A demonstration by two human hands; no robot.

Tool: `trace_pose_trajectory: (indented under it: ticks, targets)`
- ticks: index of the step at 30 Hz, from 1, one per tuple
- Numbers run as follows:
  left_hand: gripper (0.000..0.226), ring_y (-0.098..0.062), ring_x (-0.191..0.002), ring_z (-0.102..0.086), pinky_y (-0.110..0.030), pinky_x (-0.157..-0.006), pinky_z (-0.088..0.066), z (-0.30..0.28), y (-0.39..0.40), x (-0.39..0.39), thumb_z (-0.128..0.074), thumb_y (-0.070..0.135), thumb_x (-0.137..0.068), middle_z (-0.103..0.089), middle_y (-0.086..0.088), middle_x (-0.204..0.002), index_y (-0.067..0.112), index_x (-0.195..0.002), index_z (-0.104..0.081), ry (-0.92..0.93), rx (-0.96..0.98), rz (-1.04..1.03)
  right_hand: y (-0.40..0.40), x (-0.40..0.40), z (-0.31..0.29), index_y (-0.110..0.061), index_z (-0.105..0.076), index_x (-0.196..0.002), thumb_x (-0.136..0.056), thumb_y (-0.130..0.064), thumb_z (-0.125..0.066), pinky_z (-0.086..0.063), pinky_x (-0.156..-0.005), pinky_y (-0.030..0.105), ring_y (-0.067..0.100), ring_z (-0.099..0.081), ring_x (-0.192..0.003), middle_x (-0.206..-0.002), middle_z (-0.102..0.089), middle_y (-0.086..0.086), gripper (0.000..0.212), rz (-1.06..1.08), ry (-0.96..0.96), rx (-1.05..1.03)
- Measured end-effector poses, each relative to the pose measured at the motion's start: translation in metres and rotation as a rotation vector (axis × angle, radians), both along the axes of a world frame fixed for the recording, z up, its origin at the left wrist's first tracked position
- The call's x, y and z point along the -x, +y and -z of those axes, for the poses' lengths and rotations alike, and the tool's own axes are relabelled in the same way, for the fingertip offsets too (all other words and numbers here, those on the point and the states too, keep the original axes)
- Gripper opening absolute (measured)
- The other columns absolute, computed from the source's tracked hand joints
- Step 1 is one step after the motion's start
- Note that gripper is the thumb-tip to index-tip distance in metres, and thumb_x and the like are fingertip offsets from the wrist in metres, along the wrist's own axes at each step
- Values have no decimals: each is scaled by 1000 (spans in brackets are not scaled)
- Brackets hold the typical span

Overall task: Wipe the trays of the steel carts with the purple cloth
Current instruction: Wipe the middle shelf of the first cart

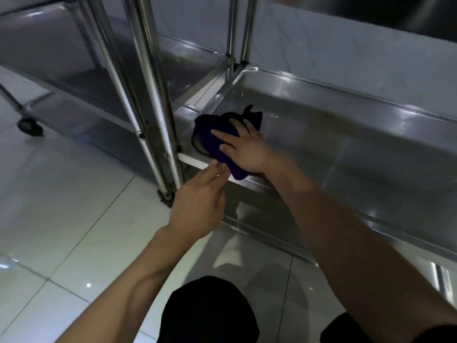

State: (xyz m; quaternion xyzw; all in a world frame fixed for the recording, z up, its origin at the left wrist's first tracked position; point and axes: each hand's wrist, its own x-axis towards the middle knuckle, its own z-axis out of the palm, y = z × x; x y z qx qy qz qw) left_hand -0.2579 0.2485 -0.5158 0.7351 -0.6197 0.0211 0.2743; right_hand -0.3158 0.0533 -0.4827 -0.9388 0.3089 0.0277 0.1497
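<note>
A dark purple cloth (pixel 214 141) lies bunched in the near left corner of the bottom steel tray (pixel 346 144) of the right cart. My right hand (pixel 244 147) presses flat on the cloth with straight, spread fingers. My left hand (pixel 200 199) reaches in from below, its straight fingertips touching the tray's front rim just beside the cloth's near end. Part of the cloth is hidden under my right palm.
A second steel cart (pixel 81 78) stands to the left with its own low tray and a black castor wheel (pixel 29 126). Upright steel posts (pixel 153 90) of both carts stand close to my hands. The floor (pixel 61 206) is glossy white tile. My dark-clothed knees (pixel 210 313) are at the bottom.
</note>
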Motion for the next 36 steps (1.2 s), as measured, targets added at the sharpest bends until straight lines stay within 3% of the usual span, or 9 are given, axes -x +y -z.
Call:
trace_pose_trajectory:
  ticks: [5, 11, 14, 19, 21, 27, 36]
  targets:
    - [57, -16, -143, -41, -44, -96, -55, -1, 9, -19, -64, 6, -88, -51, 1, -150, 14, -144, -54, 8, -57, -27, 3, -25, -4, -53, -23, -153, -106, -50, -29, 3, -124, 48, 29, 12, -154, -169, 2, -2, 47, -50, 6, -56]
    - [57, -17, -147, -34, -50, -88, -57, -3, 11, -9, -58, 14, -92, -44, 3, -155, 19, -148, -49, -13, -122, -79, 7, 0, -1, -46, -29, -153, -104, -50, -34, -8, -124, 48, 30, 1, -154, -168, -9, 1, 49, -6, -60, -14]
    - [51, -19, -146, -36, -47, -93, -54, -7, 7, 0, -59, 19, -93, -48, 1, -150, 17, -144, -52, -51, -125, -110, 8, 42, 2, -45, -35, -151, -103, -50, -36, -15, -122, 49, 31, -8, -153, -167, -18, 1, 48, 71, -108, 53]
    - [37, -27, -124, -51, -48, -99, -38, -19, -14, 18, -52, 42, -96, -56, -1, -131, 22, -125, -63, -120, -172, -244, 7, 129, 1, -43, -33, -153, -105, -51, -32, -12, -122, 46, 27, -6, -154, -167, -17, 0, 49, 203, -115, 60]
    - [32, -25, -122, -50, -48, -101, -36, -25, -32, 37, -50, 48, -96, -57, 1, -127, 28, -116, -65, -115, -164, -194, 6, 161, -3, -43, -33, -153, -105, -51, -33, -11, -123, 46, 27, -5, -154, -167, -16, 0, 49, 263, -118, 46]
    - [31, -23, -119, -50, -43, -95, -37, -35, -87, 129, -48, 44, -95, -58, 4, -128, 27, -114, -65, -134, -125, 106, -3, 256, -3, -43, -32, -154, -105, -50, -34, -10, -124, 43, 29, -6, -154, -167, -16, 1, 49, 407, -95, 78]
    - [29, -22, -110, -56, -46, -94, -43, -29, -123, 200, -47, 40, -97, -60, 3, -118, 26, -107, -71, -163, -235, 116, -22, 383, 3, -48, -31, -152, -102, -57, -33, -17, -121, 46, 28, -7, -154, -167, -17, -1, 51, 595, -60, 99]
